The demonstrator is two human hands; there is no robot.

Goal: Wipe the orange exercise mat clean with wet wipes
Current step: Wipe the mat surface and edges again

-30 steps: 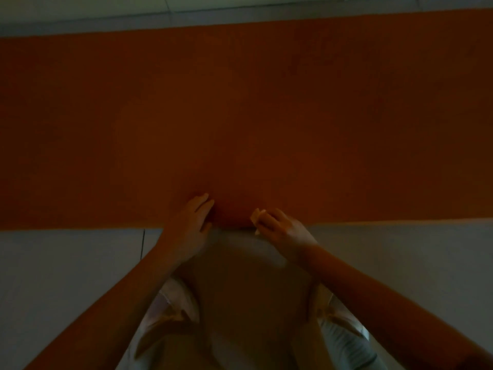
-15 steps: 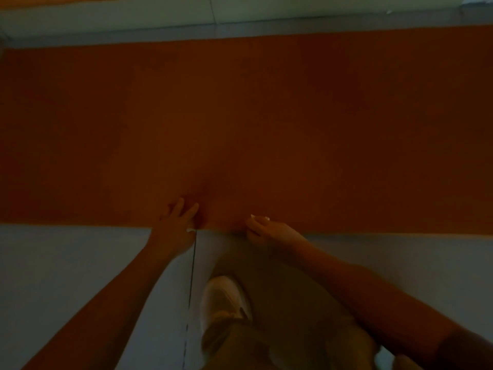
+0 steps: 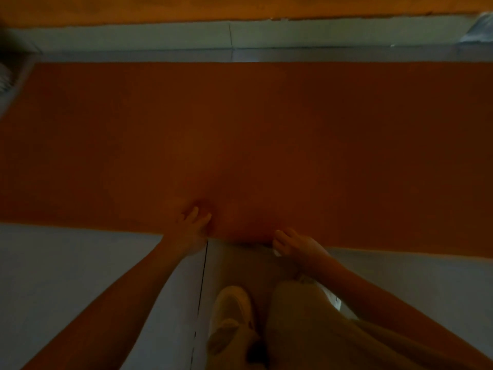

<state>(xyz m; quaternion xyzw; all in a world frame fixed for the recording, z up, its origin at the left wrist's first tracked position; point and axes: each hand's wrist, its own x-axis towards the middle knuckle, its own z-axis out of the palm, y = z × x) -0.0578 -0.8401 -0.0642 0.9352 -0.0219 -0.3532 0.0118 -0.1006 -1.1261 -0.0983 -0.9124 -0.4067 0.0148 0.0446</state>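
The orange exercise mat [image 3: 253, 134] lies flat across the floor from left to right. My left hand [image 3: 190, 229] rests on its near edge with the fingers straight and spread on the mat. A little to the right, my right hand [image 3: 296, 245] is at the same edge with its fingers curled. A small pale bit of wet wipe [image 3: 277, 252] shows under those fingers; most of it is hidden. The light is dim.
Grey floor tiles [image 3: 80, 263] lie in front of the mat, with my pale shoe [image 3: 232, 308] and trouser leg [image 3: 306, 329] on them. A light skirting [image 3: 320, 33] runs behind the mat. A shiny packet [image 3: 477, 30] lies at the far right, a shoe [image 3: 4, 76] at the far left.
The view has pulled back and up, so the far wall and my shoe now show. Both hands stay at the mat's near edge, and the left hand's fingers have spread.
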